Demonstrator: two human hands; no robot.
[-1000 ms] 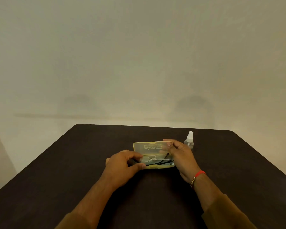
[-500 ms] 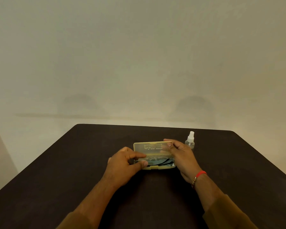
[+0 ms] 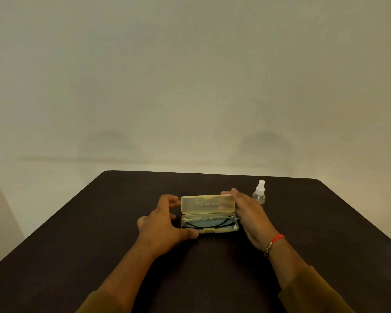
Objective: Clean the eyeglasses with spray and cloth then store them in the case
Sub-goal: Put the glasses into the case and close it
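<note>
Centrally on dark table, 1 yellow case, lid upright, eyeglasses lying inside base, left hand curled round its left end, thumb on front edge, right hand clasping right end, fingertips on lid corner, spray bottle just beyond.

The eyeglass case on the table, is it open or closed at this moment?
Open. The eyeglass case has its lid raised behind the base, and the eyeglasses lie visible inside.
</note>
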